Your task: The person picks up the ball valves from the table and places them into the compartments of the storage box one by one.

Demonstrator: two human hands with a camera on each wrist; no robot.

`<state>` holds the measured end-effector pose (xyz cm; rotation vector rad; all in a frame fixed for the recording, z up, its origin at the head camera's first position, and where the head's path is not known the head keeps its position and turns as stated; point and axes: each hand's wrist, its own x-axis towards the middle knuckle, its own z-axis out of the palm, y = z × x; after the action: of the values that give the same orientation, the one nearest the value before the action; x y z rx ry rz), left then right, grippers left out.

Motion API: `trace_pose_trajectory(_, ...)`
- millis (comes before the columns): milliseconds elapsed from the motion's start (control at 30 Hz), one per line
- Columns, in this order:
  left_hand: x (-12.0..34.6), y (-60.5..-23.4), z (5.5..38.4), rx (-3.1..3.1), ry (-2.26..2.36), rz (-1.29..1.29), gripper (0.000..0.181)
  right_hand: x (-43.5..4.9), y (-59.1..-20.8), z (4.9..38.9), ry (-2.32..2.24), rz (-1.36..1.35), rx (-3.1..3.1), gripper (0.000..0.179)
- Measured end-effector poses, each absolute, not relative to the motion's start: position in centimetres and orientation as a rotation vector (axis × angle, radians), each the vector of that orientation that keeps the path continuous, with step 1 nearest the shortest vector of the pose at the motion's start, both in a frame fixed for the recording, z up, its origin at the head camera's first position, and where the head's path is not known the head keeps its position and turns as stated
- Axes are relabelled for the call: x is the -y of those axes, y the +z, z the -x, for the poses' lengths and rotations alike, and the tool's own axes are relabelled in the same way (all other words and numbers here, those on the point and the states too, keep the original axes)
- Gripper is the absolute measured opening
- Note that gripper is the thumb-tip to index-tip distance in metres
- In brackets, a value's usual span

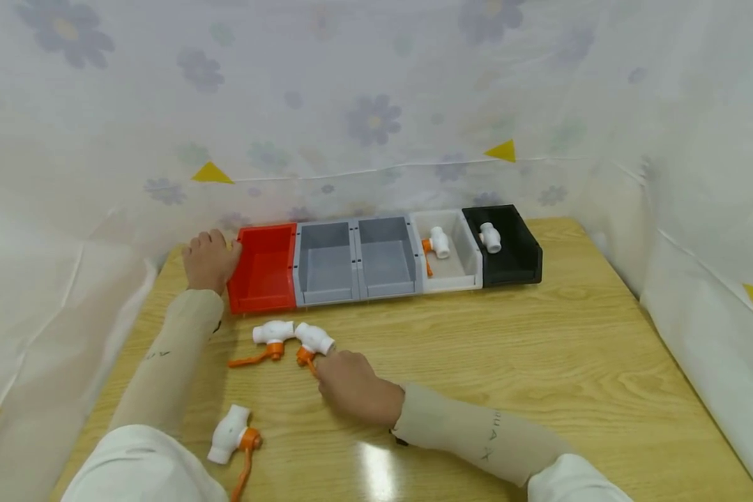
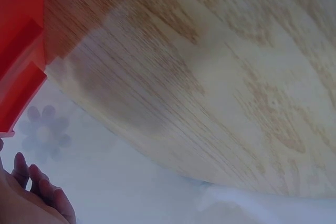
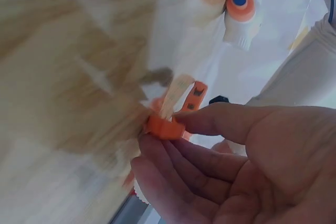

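On the wooden table, my right hand [image 1: 358,387] pinches the orange lever [image 3: 165,128] of a white ball valve [image 1: 315,338] between thumb and fingers. Just left of it lies a second white ball valve [image 1: 273,332] with an orange lever. A third ball valve [image 1: 229,436] lies nearer to me, beside my left forearm. My left hand [image 1: 210,259] rests at the left side of the red bin [image 1: 263,303], thumb at its rim. In the left wrist view its fingers [image 2: 44,190] are loosely extended, next to the red bin's edge.
Right of the red bin stand two grey bins [image 1: 329,296], a white bin [image 1: 452,284] with a ball valve [image 1: 439,242] inside, and a black bin [image 1: 514,275] holding another white valve [image 1: 491,238]. Flowered sheeting [image 1: 326,90] hangs behind and beside the table [image 1: 539,362].
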<state>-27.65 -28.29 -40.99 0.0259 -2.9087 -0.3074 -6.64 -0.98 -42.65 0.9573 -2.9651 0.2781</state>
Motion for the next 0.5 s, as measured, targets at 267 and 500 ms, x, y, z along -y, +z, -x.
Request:
trace_pose_trajectory(267, 28.3, -41.0, 27.8, 2.911, -0.297, -0.033, 0.043, -0.3, -43.0, 7.4, 0.328, -0.874, 2.933, 0.017)
trace_pose_trajectory(500, 28.3, -41.0, 27.8, 2.900, -0.282, -0.031, 0.042, -0.6, -43.2, 8.0, 0.326, -0.915, 2.887, 0.017)
